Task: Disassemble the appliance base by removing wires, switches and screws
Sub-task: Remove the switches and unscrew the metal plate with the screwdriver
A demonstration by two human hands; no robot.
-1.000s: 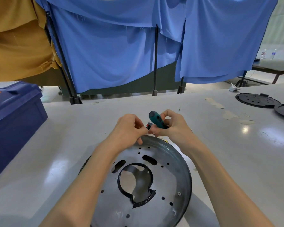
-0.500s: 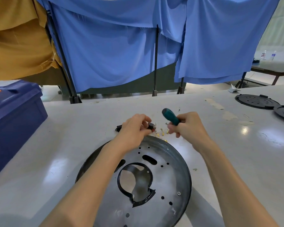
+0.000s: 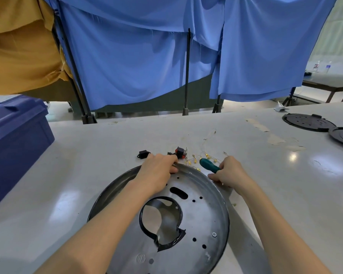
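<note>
My left hand (image 3: 156,172) is curled over the far rim of the base (image 3: 204,214), gripping the metal edge. My right hand (image 3: 231,174) is closed round the screwdriver (image 3: 207,165) — the teal handle pokes out toward the middle and the blade is hidden in my palm. That hand also touches the rim on the right side. The base lies flat on the surface (image 3: 87,171) right in front of me, with a big cut-out hole at its centre.

Just beyond the rim lie the parts that are out: a red switch (image 3: 180,152), a black switch (image 3: 143,154) to its left, and thin wires (image 3: 196,160) with brass terminals scattered between my hands. So I judge the wires and switches done, and the screws the step in hand. One screw (image 3: 213,234) shows in the plate near the right edge, close to me.

Next I would likely turn the base so that screw comes under my right hand. Then I would hold the rim firm with the left and bring the screwdriver tip-down. The plate looks thin and the surface glossy — it may spin if I bear down off-centre.
</note>
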